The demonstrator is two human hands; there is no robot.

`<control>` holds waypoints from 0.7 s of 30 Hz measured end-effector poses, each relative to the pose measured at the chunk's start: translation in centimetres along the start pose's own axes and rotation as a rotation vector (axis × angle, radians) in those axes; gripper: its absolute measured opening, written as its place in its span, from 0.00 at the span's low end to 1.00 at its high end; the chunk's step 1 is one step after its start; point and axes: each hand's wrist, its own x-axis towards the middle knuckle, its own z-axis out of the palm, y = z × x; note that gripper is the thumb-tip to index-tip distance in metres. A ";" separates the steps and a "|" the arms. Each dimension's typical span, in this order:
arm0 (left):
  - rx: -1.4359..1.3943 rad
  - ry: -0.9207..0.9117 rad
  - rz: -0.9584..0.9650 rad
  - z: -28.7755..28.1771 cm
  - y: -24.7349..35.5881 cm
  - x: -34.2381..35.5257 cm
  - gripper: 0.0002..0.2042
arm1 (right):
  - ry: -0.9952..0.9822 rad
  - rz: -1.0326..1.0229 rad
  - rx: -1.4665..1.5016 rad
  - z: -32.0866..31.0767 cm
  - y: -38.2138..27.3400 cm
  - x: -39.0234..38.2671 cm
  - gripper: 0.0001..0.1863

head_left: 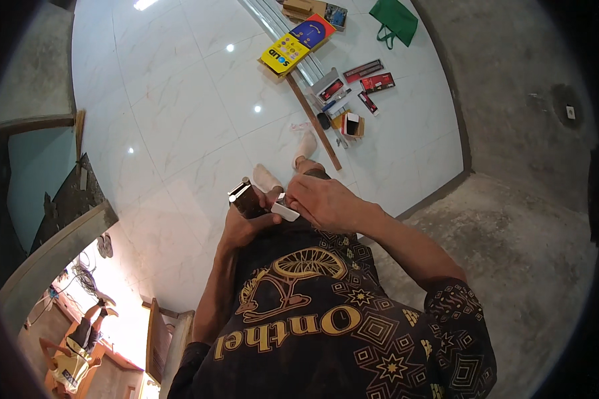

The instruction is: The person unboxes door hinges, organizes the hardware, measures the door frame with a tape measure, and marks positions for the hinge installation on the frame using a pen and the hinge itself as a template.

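My left hand is closed around a dark, glossy tool with shiny metal edges; its exact kind is hard to tell. Beside that hand's thumb is a small white box, held in front of my body between both hands. My right hand has its fingers bent and pressed together at the box's upper edge. Whatever those fingertips pinch is hidden. Both hands are above my lap, near my bare feet.
On the tiled floor lie a yellow and blue box, long metal profiles, a wooden strip, red packages, a small open carton and a green bag. Another person is beyond a doorway at lower left.
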 end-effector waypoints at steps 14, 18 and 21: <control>-0.016 -0.039 0.002 1.0 1.4 0.0 0.21 | 0.289 0.178 0.583 -0.2 0.3 -1.8 0.10; 0.022 -0.008 -0.009 1.3 1.6 0.1 0.20 | 0.250 0.319 0.691 -2.2 -1.9 -1.4 0.18; 0.016 0.003 0.007 2.0 1.9 0.0 0.19 | 0.066 0.372 0.368 -2.6 -0.5 -1.5 0.21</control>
